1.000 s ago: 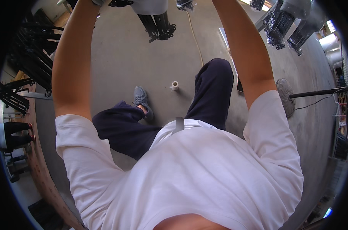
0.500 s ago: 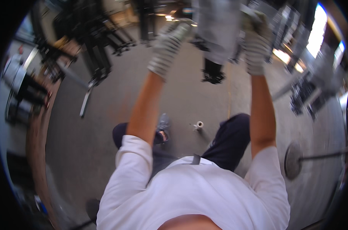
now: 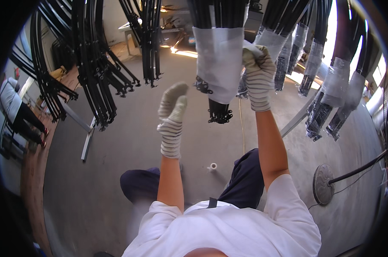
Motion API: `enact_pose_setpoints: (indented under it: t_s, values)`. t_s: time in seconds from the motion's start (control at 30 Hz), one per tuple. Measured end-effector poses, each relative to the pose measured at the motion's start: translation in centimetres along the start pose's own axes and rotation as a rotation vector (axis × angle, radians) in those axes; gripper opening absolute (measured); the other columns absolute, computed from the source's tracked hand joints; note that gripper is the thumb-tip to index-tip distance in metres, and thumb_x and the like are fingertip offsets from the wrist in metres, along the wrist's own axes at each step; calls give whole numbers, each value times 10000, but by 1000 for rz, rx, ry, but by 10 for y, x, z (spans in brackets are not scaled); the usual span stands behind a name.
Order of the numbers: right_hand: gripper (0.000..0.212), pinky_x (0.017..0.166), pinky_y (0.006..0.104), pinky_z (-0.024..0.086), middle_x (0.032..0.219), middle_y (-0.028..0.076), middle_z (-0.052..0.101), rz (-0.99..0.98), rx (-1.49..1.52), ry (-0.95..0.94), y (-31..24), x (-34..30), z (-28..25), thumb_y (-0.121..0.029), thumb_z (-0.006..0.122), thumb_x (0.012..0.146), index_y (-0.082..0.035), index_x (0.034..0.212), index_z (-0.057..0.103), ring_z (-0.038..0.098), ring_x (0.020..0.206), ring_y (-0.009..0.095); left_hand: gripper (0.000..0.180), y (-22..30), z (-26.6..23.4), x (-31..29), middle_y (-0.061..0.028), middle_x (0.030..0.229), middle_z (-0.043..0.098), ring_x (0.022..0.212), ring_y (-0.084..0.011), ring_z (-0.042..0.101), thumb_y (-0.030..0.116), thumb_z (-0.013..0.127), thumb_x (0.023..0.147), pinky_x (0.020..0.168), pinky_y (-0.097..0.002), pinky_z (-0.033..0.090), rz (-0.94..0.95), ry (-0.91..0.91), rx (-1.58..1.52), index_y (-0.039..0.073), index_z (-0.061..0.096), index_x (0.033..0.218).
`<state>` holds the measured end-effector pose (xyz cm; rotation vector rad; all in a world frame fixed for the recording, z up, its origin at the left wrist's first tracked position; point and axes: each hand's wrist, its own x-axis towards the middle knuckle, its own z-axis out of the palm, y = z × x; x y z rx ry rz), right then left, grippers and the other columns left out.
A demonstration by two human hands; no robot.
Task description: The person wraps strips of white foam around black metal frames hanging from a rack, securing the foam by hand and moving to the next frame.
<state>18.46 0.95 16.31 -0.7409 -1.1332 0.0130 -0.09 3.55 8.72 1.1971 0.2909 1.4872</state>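
Note:
A bundle of long black rods (image 3: 204, 15) with small fittings at the lower ends hangs in front of me. A white, slightly see-through wrapping sheet (image 3: 219, 60) surrounds its lower part, and some rod ends stick out below. My right hand (image 3: 260, 79), in a striped glove, is closed on the sheet's right edge near the top. To the left of the bundle, my left hand (image 3: 173, 118), gloved the same way, is raised and touches nothing. Its fingers are bent a little, with the thumb apart from them.
Unwrapped black rod bundles (image 3: 93, 73) hang at left, wrapped bundles (image 3: 331, 92) at right. A small white roll (image 3: 213, 166) stands on the floor near my feet. A round metal base with a pole (image 3: 323, 184) is at right. Another person (image 3: 16, 105) stands far left.
My left hand has come away from the bundle, down and toward me. My right hand stays at the sheet's right edge. The view has shifted, so the bundles sit lower in it and look sharper.

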Motion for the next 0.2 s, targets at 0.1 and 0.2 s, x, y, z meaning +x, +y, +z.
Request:
enact_pose_setpoints:
  t_s: [0.1,0.2]
  values:
    - [198,581,171,406,740,0,564,47,18,-9,7,-2,0,-155,603,759,-31,887,518,482,662,28,328,10,17,20,-30,1055,518,998,-113,462,65,570,751,851,-234,362,102,-47,30,58,497,1071]
    - [211,592,168,411,737,-9,567,51,145,-22,4,-4,1,-147,613,750,-23,893,520,487,655,33,567,13,32,43,-42,1152,454,1100,-134,377,164,660,692,974,-271,192,111,-228,55,101,400,1192]
